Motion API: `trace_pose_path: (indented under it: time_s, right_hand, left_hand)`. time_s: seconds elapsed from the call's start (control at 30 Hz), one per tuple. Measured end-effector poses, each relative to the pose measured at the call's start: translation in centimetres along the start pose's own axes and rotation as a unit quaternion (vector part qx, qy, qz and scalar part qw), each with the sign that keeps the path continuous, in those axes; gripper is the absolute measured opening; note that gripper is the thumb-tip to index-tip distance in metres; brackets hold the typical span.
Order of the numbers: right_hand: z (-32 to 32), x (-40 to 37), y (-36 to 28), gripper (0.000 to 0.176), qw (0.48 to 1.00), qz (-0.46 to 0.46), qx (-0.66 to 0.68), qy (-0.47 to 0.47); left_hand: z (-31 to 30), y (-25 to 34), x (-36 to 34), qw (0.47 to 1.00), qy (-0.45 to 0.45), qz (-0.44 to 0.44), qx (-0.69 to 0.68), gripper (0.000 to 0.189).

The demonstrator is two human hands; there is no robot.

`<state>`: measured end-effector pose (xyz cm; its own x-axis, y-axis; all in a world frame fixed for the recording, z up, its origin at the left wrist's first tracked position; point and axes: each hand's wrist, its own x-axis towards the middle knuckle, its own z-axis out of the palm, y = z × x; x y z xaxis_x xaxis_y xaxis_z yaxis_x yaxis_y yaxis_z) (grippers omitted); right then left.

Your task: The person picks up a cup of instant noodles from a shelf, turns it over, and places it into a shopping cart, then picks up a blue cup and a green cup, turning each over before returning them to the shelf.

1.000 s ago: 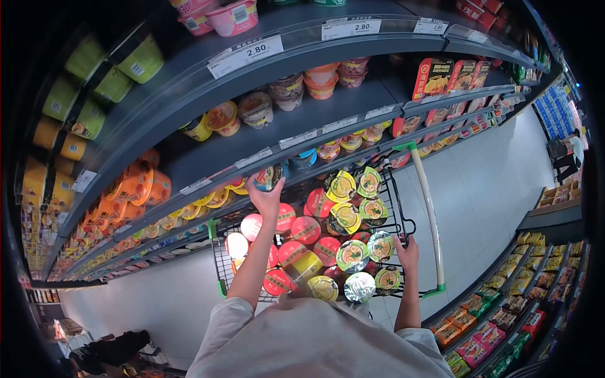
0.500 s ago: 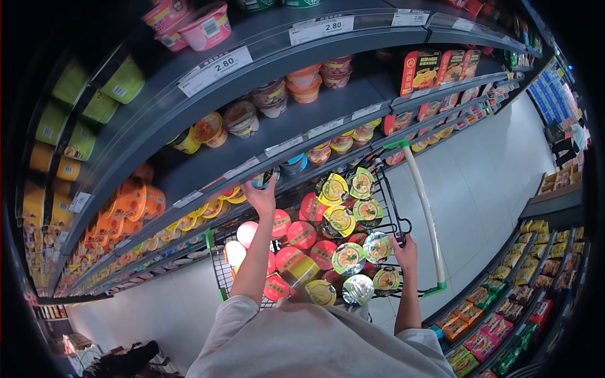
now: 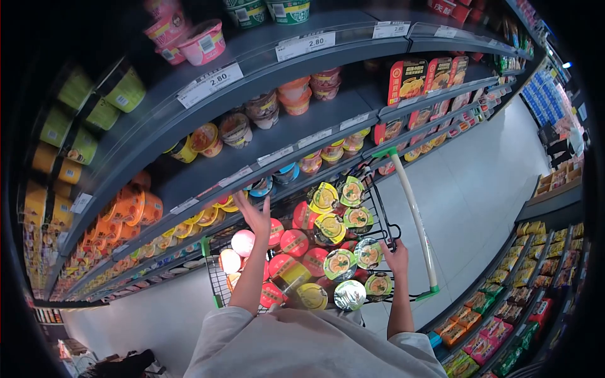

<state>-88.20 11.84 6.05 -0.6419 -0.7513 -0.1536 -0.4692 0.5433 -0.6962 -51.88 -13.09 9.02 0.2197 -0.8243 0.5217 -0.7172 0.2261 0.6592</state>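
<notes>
Dark shelves (image 3: 277, 137) stocked with cup noodles sweep across the upper and left parts of the frame. Below them, at centre, stands a wire shopping cart (image 3: 218, 280) loaded with red-lidded cups (image 3: 294, 242), yellow-lidded cups (image 3: 324, 198) and green-rimmed cups (image 3: 340, 264). The left hand (image 3: 256, 217) reaches over its far side, fingers spread apart beside a blue cup (image 3: 260, 186) on a lower shelf; contact is unclear. The right hand (image 3: 396, 257) has its fingers curled on the cart's black frame, near the pale handle (image 3: 413, 214).

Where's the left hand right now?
Head view, left of centre: the left hand is open at the lower shelves, just below a blue cup and above the cart's load; touching the cup or not, can't tell.
</notes>
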Motion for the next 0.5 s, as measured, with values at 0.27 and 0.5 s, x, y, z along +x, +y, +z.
trace_pose_path:
  time_s: [0.27, 0.5]
  right_hand:
    - [0.0, 0.1, 0.0, 0.057, 0.996, 0.013, -0.089, 0.02]
    - [-0.4, -0.3, -0.6, 0.054, 0.994, 0.024, -0.105, 0.0]
  left_hand:
    - [-3.4, -4.1, -11.0, 0.986, -0.151, -0.058, -0.038, 0.067]
    - [-7.1, -3.1, -16.5, 0.965, -0.247, -0.068, -0.063, 0.039]
